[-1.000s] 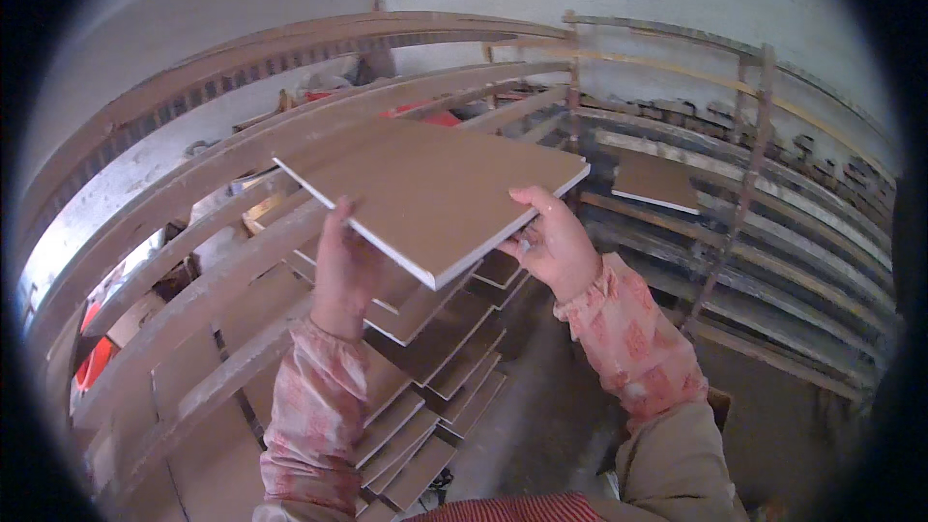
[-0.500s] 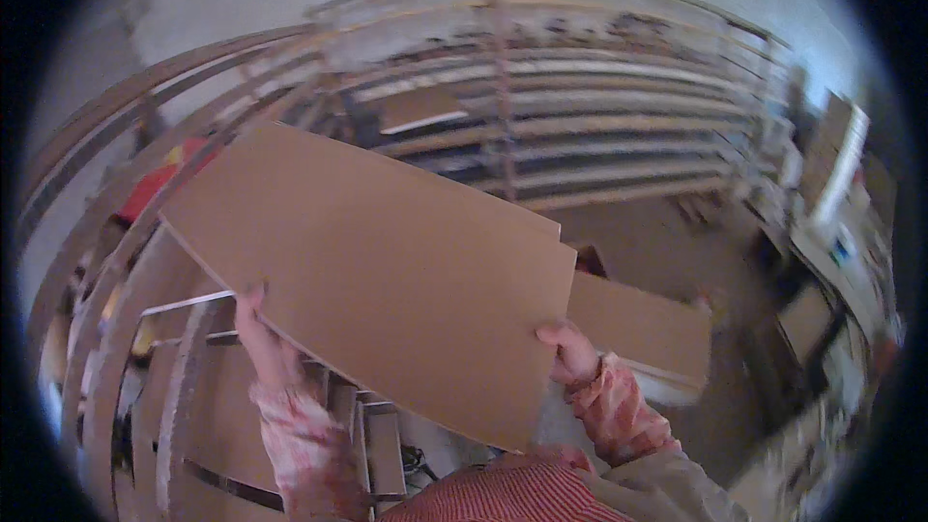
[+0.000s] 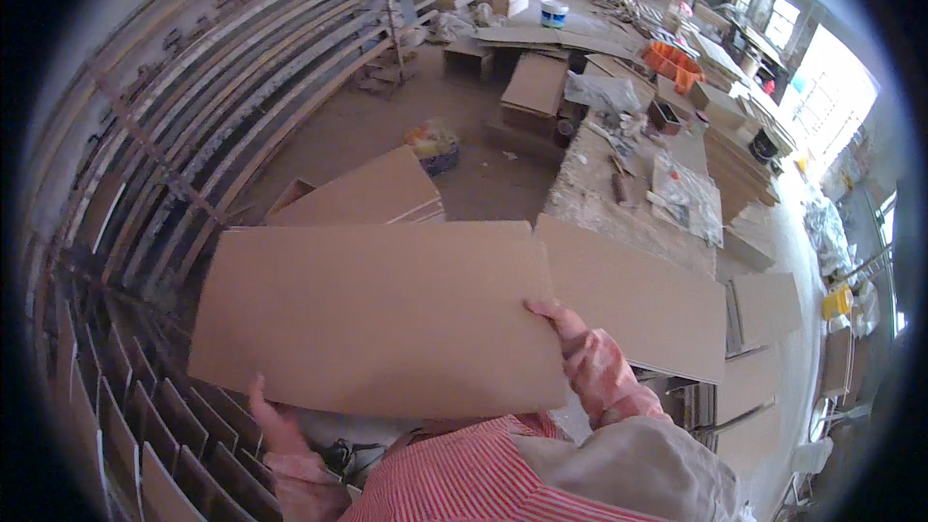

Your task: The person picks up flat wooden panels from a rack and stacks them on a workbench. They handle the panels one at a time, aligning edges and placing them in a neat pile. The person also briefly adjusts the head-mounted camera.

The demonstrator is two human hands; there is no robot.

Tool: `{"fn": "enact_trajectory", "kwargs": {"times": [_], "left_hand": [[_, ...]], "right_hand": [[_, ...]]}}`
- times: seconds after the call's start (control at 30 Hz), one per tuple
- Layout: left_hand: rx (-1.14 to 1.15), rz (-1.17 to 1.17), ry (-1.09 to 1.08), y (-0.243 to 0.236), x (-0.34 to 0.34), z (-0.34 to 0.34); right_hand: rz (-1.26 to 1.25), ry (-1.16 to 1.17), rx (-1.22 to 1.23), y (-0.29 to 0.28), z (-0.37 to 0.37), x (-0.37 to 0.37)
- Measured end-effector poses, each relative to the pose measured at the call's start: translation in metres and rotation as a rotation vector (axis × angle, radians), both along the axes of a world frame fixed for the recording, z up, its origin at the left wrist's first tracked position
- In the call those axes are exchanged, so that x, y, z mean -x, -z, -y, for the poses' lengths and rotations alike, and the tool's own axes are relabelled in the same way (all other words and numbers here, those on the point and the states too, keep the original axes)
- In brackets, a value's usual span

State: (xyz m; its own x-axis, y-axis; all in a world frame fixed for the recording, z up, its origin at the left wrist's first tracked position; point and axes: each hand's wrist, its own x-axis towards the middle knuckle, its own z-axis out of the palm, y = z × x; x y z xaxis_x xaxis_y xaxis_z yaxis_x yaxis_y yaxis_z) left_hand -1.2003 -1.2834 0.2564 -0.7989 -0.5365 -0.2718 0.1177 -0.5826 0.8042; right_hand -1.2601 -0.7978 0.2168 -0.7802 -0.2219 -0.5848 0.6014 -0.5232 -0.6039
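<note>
A large flat brown board [image 3: 377, 314] lies across in front of my body, held level or nearly so. My left hand [image 3: 275, 422] grips its near edge toward the left, with the thumb on top and the other fingers hidden beneath. At the board's right end, my right hand [image 3: 563, 321] is closed round the edge, its thumb also on the upper face. Just past that end is a stack of similar brown boards [image 3: 643, 295]; I cannot tell whether the held board touches it.
Upright boards [image 3: 174, 416] fill a rack at lower left. Long slatted shelves [image 3: 232, 87] line the left wall. Ahead on the floor are another board stack [image 3: 362, 191] and a tub [image 3: 435, 150]. A cluttered workbench [image 3: 619, 203] stands to the right, with an orange basin [image 3: 674, 65] farther back.
My view has swung right, from the shelves to the workbench side. The board has turned with me and now lies straighter across, with both hands still on it.
</note>
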Motion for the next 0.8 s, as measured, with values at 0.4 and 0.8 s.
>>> {"fn": "enact_trajectory", "kwargs": {"times": [0.4,0.8], "left_hand": [[0.426,0.018,0.791,0.127,0.002,-0.361],[0.389,0.511,1.338,0.138,-0.007,-0.461]], "right_hand": [[0.121,0.472,-0.227,0.035,-0.373,-0.195],[-0.095,0.395,-1.421,0.136,-0.584,-0.170]]}}
